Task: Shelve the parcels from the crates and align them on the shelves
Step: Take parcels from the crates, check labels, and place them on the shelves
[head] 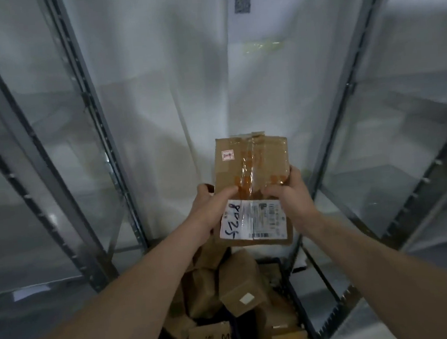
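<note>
both hands, left and right, grip a taped parcel by its sides above a dark crate heaped with brown boxes.

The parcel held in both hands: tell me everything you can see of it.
The parcel is a flat brown cardboard box, sealed down its middle with wrinkled clear tape. A small white sticker with red marking sits near its far left corner; a white shipping label with dark handwriting and a barcode covers its near end. It is held up, broad face toward the camera, above the crate of parcels. The left hand and right hand grip its sides, thumbs on its face.
</note>
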`<state>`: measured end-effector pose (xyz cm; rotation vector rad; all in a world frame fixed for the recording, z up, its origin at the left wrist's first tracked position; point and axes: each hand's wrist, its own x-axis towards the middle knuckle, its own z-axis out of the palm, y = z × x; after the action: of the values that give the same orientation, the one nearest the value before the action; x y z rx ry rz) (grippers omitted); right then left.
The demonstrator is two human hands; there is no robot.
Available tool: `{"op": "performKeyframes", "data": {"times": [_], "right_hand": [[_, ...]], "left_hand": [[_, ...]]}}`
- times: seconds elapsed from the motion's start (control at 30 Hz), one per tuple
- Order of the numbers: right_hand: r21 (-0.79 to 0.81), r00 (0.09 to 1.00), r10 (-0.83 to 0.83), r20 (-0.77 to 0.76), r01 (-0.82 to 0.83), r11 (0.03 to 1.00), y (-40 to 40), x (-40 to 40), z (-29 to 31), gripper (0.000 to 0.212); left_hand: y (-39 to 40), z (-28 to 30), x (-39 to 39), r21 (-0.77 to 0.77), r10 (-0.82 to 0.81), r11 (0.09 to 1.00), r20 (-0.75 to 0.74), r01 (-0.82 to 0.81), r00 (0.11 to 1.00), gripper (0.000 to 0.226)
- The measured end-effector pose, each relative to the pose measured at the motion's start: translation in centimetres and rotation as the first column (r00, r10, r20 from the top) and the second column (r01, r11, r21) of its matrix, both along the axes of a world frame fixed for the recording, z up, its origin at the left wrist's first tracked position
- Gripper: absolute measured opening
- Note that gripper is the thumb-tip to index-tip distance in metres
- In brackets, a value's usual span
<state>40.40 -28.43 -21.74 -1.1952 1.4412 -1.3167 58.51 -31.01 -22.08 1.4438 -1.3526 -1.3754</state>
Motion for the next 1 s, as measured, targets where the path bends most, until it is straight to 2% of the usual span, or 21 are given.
{"op": "performKeyframes", "data": {"times": [0.1,0.2,0.23,0.3,0.4,0.57,0.7,0.83,0.9,1.0], "right_hand": [[-0.037,0.997,-0.072,-0.01,0.071,0.997,3.2,-1.1,1.6,0.078],[-0.067,0.989,-0.145,-0.033,0.143,0.988,6.4,-2.8,3.1,0.075],[-0.072,0.985,-0.171,-0.037,0.168,0.983,7.4,-3.4,3.6,0.073],[-0.085,0.971,-0.235,-0.051,0.231,0.969,9.6,-5.1,4.5,0.071],[-0.108,0.951,-0.301,-0.069,0.293,0.95,12.2,-7.4,5.5,0.071],[-0.137,0.903,-0.422,-0.076,0.41,0.902,17.7,-12.9,6.4,0.076],[-0.146,0.86,-0.505,-0.077,0.491,0.859,22.0,-17.4,6.6,0.074],[-0.159,0.808,-0.585,-0.072,0.57,0.806,25.5,-22.1,6.5,0.065],[-0.156,0.781,-0.62,-0.076,0.604,0.781,27.0,-24.8,6.3,0.06],[-0.149,0.748,-0.659,-0.08,0.644,0.75,29.1,-28.6,6.0,0.064]], "left_hand": [[1.8,1.7,-1.4,-0.033,-0.045,0.998,-0.041,0.044,0.998,0.054],[3.7,3.2,-3.4,-0.089,-0.094,0.992,-0.097,0.086,0.991,0.04],[4.2,3.8,-4.2,-0.097,-0.114,0.99,-0.102,0.104,0.988,0.047],[5.4,4.8,-6.4,-0.084,-0.165,0.984,-0.068,0.159,0.984,0.07],[6.5,5.6,-9.3,-0.119,-0.206,0.973,-0.085,0.195,0.975,0.061],[9.7,6.8,-15.9,-0.169,-0.307,0.941,-0.07,0.292,0.949,0.064],[12.4,7.0,-21.5,-0.231,-0.366,0.908,-0.039,0.348,0.93,0.049],[15.1,7.4,-26.8,-0.25,-0.426,0.878,-0.016,0.409,0.905,0.057],[16.3,7.5,-29.6,-0.264,-0.446,0.863,0.007,0.432,0.895,0.05],[18.1,7.7,-33.7,-0.269,-0.491,0.835,0.029,0.48,0.87,0.055]]}}
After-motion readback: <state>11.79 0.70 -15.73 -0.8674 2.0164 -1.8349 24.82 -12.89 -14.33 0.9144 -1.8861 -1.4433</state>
